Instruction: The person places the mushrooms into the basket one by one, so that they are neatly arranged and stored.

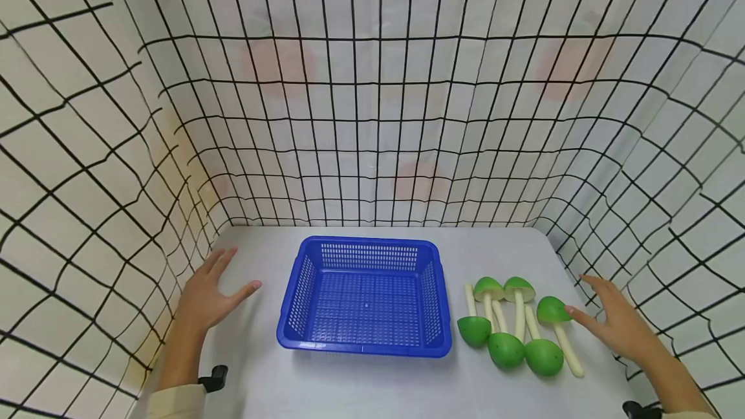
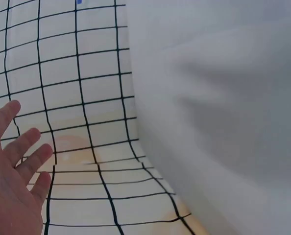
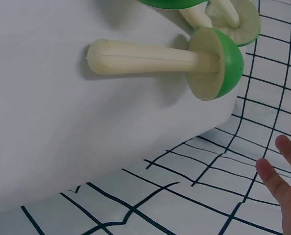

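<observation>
Several toy mushrooms with green caps and pale stems lie in a cluster on the right of the white table. The outermost mushroom (image 1: 567, 348) also shows large in the right wrist view, its stem (image 3: 145, 58) lying flat on the table. Just right of it my right hand (image 1: 625, 325) is held with fingers spread, the thumb tip overlapping its cap in the head view. On the far left, my left hand (image 1: 204, 296) hovers by the table's edge with spread fingers and holds nothing. Between the hands sits a blue plastic basket (image 1: 363, 349) with nothing inside.
The white table (image 1: 349, 386) is enclosed at the back and sides by white walls with a black grid (image 1: 378, 102). Its left edge runs close to the left hand, its right edge close to the right hand. The mushrooms lie just right of the basket.
</observation>
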`<action>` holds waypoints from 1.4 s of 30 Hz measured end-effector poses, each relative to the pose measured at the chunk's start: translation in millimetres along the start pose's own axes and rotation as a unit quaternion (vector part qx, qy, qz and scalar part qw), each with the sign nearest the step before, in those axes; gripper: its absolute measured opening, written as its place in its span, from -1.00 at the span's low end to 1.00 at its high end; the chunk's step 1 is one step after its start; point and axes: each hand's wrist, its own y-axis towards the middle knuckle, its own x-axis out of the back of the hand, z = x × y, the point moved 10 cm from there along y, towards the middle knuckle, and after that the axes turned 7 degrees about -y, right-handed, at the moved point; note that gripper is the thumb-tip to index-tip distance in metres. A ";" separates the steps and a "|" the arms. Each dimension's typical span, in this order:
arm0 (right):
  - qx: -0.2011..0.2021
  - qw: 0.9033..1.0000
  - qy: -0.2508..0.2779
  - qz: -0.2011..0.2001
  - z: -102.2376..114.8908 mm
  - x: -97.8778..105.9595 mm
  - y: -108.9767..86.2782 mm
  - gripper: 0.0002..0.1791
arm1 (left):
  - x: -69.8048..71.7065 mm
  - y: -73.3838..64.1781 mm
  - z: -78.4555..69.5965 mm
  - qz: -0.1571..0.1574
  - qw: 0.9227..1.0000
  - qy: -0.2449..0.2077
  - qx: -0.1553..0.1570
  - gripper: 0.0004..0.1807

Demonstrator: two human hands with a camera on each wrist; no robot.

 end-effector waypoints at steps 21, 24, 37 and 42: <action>-0.033 0.998 0.020 0.053 -17.1 -61.2 -23.1 -0.27 | -46.3 -12.9 -16.9 0.008 0.996 -0.090 0.002 -0.02; -0.035 0.998 0.027 0.039 -15.2 -60.6 -25.5 -0.30 | -55.2 -13.8 -20.0 0.018 0.995 -0.100 0.010 -0.03; -0.078 0.994 0.053 -0.053 -30.9 -66.4 -37.5 -0.48 | -81.8 -14.9 -41.9 0.033 0.981 -0.191 0.011 -0.27; -0.117 0.992 0.039 -0.014 -37.0 -82.8 -40.8 -0.47 | -89.6 -14.9 -46.0 0.043 0.971 -0.233 0.018 -0.38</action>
